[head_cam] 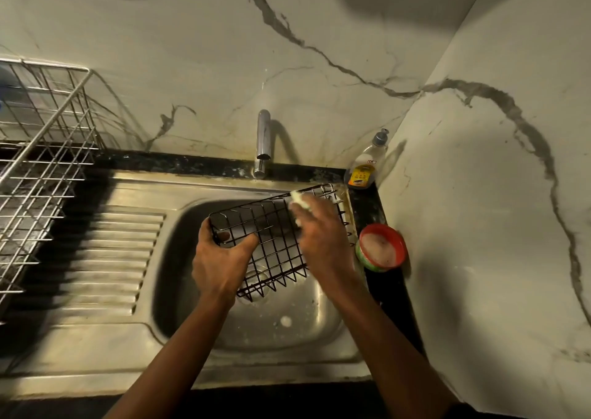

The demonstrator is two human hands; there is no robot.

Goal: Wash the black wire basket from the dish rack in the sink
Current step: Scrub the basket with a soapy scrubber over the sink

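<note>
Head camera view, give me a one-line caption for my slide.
Left hand grips the black wire basket over the sink while the right hand holds a pale sponge against its rim.

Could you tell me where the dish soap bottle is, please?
Head view: the dish soap bottle stands in the back right corner, right of the tap, behind the red-rimmed bowl.

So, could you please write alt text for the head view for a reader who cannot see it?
Over a steel sink, the left hand grips a black wire basket by its left end while the right hand holds a pale sponge against its far side.
</note>
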